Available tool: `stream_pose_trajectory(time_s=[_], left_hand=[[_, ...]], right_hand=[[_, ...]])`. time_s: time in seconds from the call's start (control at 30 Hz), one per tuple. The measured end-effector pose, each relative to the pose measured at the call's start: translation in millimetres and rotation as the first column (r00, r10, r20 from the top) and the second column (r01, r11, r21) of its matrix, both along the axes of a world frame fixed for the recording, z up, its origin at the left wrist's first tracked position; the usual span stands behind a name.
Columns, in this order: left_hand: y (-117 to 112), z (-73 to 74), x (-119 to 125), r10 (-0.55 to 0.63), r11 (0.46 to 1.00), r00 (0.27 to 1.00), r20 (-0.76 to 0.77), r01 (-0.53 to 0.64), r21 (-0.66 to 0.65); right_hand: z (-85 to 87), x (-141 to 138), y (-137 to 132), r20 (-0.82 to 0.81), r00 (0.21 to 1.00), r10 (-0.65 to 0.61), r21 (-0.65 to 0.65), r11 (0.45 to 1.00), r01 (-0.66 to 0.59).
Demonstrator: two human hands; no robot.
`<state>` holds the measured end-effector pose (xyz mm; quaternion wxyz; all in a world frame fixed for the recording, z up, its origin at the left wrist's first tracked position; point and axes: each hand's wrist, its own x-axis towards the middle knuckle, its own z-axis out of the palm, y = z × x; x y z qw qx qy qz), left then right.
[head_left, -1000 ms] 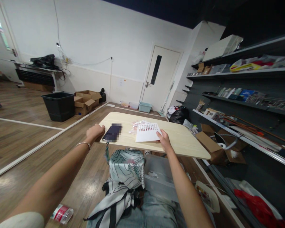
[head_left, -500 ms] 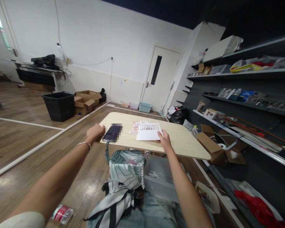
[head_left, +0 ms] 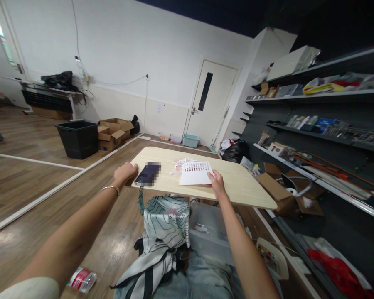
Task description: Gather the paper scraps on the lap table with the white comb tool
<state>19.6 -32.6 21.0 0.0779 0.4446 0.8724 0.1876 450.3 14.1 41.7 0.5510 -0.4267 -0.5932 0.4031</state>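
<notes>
My left hand (head_left: 125, 172) is closed around the near left corner of a light wooden tabletop (head_left: 246, 185), just left of a dark phone (head_left: 147, 173) lying flat on it. My right hand (head_left: 216, 184) pinches the near right edge of a white card (head_left: 195, 173) printed with rows of small red marks, which rests on the tabletop. Behind the card lies a small heap of pink and white bits (head_left: 180, 163). A thin bracelet (head_left: 110, 189) circles my left wrist.
A patterned cloth bag (head_left: 165, 224) and a clear plastic bin (head_left: 209, 230) sit under the table by my knees. Cardboard boxes (head_left: 279, 187) and dark shelving (head_left: 324, 124) line the right. A black bin (head_left: 77, 138) and boxes (head_left: 112, 133) stand far left. A bottle (head_left: 81, 280) lies on the floor.
The white card and my right hand have shifted slightly to the right on the tabletop. My left hand has stayed on the table's corner.
</notes>
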Motion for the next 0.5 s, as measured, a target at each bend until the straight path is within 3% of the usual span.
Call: stream_pose_trajectory(time_s=[0.3, 0.5], left_hand=[[0.5, -0.8, -0.2, 0.008, 1.000, 1.000, -0.005, -0.008, 0.014], [1.5, -2.2, -1.4, 0.007, 1.000, 1.000, -0.008, -0.007, 0.019]], right_hand=[[-3.0, -2.2, 1.2, -0.037, 0.991, 0.126, -0.007, 0.992, -0.126], [-2.8, 0.5, 3.1, -0.036, 0.996, 0.083, 0.002, 0.997, -0.083]])
